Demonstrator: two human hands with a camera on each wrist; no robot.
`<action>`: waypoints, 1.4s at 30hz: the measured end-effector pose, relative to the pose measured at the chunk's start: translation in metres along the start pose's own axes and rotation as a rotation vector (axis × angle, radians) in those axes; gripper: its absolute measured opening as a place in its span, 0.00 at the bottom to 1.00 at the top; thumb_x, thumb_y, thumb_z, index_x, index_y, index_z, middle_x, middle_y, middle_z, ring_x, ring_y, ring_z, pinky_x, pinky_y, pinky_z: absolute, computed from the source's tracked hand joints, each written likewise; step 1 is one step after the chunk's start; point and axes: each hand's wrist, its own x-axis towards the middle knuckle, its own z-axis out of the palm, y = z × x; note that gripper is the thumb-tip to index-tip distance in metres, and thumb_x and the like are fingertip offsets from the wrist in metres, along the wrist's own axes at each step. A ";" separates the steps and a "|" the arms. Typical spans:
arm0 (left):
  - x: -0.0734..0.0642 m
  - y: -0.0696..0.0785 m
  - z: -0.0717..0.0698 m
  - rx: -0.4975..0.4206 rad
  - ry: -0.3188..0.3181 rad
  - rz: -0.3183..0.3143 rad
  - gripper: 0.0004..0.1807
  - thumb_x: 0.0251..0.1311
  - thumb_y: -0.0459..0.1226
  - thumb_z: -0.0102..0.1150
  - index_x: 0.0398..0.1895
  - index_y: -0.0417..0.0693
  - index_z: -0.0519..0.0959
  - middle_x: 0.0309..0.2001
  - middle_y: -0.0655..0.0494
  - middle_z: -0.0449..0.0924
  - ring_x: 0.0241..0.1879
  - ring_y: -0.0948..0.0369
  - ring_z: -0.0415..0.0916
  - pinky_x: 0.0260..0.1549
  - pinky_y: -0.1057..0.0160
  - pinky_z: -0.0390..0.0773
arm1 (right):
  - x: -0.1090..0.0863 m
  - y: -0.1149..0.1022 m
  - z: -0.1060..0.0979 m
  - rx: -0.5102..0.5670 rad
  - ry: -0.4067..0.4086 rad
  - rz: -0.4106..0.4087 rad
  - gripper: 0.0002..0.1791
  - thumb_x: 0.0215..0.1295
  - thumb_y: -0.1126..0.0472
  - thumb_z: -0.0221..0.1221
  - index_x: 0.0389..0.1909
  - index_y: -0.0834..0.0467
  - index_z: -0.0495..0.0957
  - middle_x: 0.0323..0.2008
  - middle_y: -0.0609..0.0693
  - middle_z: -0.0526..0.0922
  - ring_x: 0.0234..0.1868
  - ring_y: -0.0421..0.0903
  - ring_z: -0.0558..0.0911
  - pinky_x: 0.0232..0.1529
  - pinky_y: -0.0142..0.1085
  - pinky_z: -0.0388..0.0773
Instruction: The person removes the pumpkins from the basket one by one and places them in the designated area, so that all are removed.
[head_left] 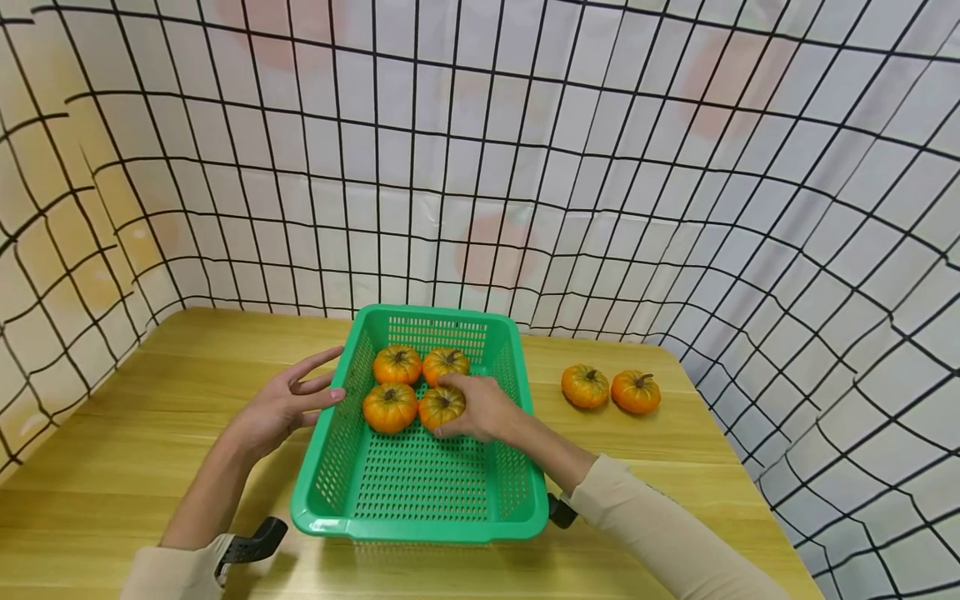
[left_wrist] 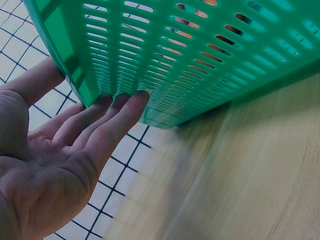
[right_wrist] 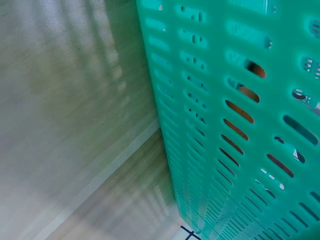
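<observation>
In the head view a green perforated basket [head_left: 420,528] stands on the table, with several small orange pumpkins in two rows inside. My right hand [head_left: 480,407] reaches over the basket's right wall and grips the near right pumpkin [head_left: 441,406] between thumb and fingers. Beside it sits another pumpkin [head_left: 390,408]; two more, one of them this pumpkin [head_left: 397,365], are behind. My left hand [left_wrist: 65,135] touches the outside of the basket's left wall with extended fingertips, thumb near the rim. The right wrist view shows only the basket's outer wall [right_wrist: 210,125], hiding the right hand.
Two more pumpkins, a left one [head_left: 585,387] and a right one [head_left: 636,392], lie on the wooden table [head_left: 675,492] right of the basket. A white backdrop with a black wire grid [head_left: 450,183] rises behind the table and along both sides.
</observation>
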 end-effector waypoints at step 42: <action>0.000 0.001 0.001 -0.020 0.005 -0.011 0.42 0.70 0.31 0.59 0.82 0.50 0.50 0.77 0.30 0.52 0.55 0.58 0.83 0.48 0.54 0.86 | -0.005 -0.014 -0.036 0.098 0.175 0.075 0.42 0.49 0.46 0.78 0.67 0.50 0.76 0.54 0.54 0.82 0.52 0.50 0.74 0.49 0.45 0.80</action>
